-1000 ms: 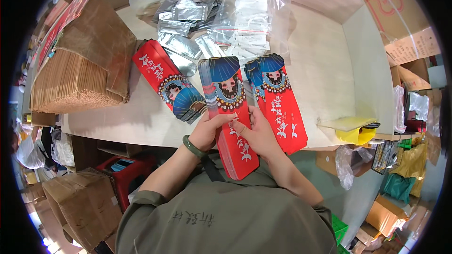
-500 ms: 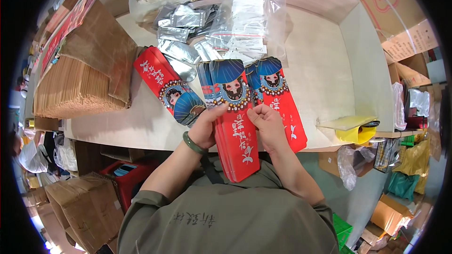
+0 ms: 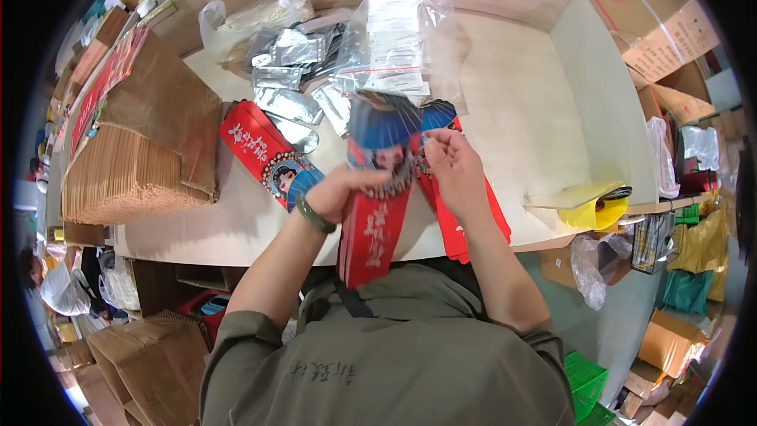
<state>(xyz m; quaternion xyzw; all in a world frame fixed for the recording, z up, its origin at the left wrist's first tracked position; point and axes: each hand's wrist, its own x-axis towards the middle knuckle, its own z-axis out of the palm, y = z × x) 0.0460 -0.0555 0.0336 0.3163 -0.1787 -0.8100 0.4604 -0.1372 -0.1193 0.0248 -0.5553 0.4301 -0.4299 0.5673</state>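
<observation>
A stack of long red printed packets (image 3: 372,233), with blue fan-shaped tops and a cartoon figure, is tilted in front of me and blurred by motion. My left hand (image 3: 337,192), a green bangle at its wrist, grips the stack from its left side, thumb across the front. By the stack's upper right edge is my right hand (image 3: 457,170), fingers curled into a pinch; whatever they hold is hidden. Under my right hand lies another pile of red packets (image 3: 453,238) on the table. More red packets (image 3: 251,140) lie slanted to the left, partly behind my left hand.
Silver sachets (image 3: 288,104) are heaped beyond the packets, beside a clear plastic bag (image 3: 398,39) of white sachets. A thick brown cardboard bundle (image 3: 142,162) stands at the left. Toward the table's right front edge sits a yellow container (image 3: 593,213). Raised boards (image 3: 595,118) border the table.
The held stack has shifted left and tilted, its lower end swinging left. My right hand has moved up along its right edge. The view has shifted slightly.
</observation>
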